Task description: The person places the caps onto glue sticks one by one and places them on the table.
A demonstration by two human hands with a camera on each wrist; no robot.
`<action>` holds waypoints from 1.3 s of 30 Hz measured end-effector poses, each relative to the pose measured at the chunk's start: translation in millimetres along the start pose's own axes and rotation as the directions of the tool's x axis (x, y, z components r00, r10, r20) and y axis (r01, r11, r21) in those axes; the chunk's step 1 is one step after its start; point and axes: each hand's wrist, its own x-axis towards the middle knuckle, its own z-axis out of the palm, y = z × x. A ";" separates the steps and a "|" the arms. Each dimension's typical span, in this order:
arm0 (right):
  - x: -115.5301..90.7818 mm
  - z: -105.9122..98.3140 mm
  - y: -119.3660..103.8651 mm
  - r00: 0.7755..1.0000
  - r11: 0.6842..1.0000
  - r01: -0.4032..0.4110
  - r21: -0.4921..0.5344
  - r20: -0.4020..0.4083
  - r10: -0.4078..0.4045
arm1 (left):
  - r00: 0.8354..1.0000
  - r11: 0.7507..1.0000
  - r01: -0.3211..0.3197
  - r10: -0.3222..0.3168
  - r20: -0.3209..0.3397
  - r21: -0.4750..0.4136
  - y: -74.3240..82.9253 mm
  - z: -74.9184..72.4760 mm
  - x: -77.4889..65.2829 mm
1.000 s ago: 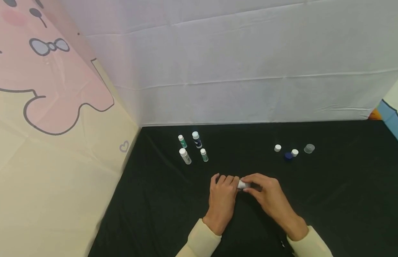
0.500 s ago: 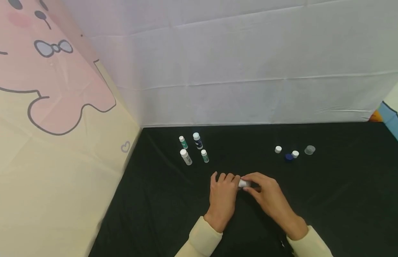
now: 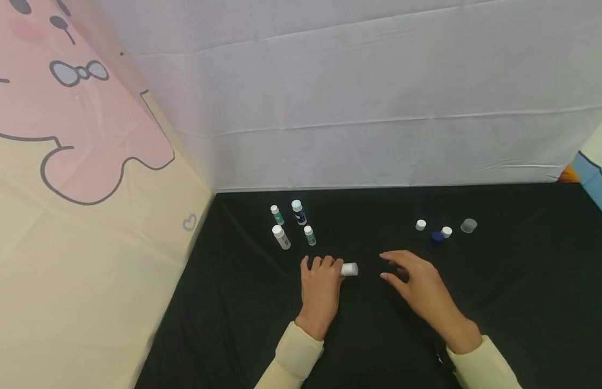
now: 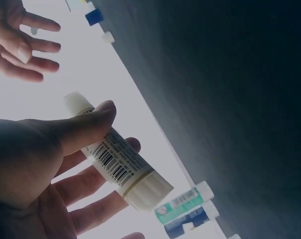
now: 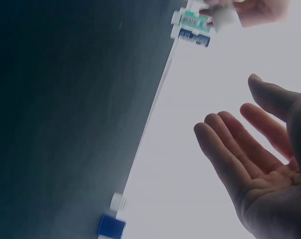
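Note:
My left hand [image 3: 320, 286] grips a white glue stick [image 3: 350, 269] above the black cloth, its bare end pointing right in the head view. In the left wrist view, the thumb lies across the glue stick [image 4: 113, 159] from one side and the fingers wrap it from the other; a printed barcode faces the camera. Apart from it, to the right, my right hand [image 3: 422, 286] has thumb and fingers spread with nothing between them. The right wrist view shows those fingers [image 5: 225, 149] relaxed and the palm bare.
Several glue sticks stand upright at the back left, among them a white one [image 3: 282, 237] and a dark blue one [image 3: 298, 213]. At the back right are white caps [image 3: 420, 225], a blue cap [image 3: 437, 236] and a clear cap [image 3: 468, 225]. A white cloth wall [image 3: 354, 108] rises behind.
Both hands were together at the glue stick. The right hand has let go of its end and moved right; the left hand has carried the glue stick left.

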 end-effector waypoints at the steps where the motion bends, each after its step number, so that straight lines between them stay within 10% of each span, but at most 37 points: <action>1: 0.2 -2.1 2.4 1.000 1.000 0.000 -0.011 -0.009 0.000 | 1.000 1.000 0.005 -0.005 0.006 -0.002 -2.0 0.6 0.2; 39: 7.1 -37.2 60.0 0.992 0.984 -0.042 -0.171 -0.127 0.021 | 0.988 0.996 0.073 -0.080 0.133 0.053 -26.2 11.3 2.8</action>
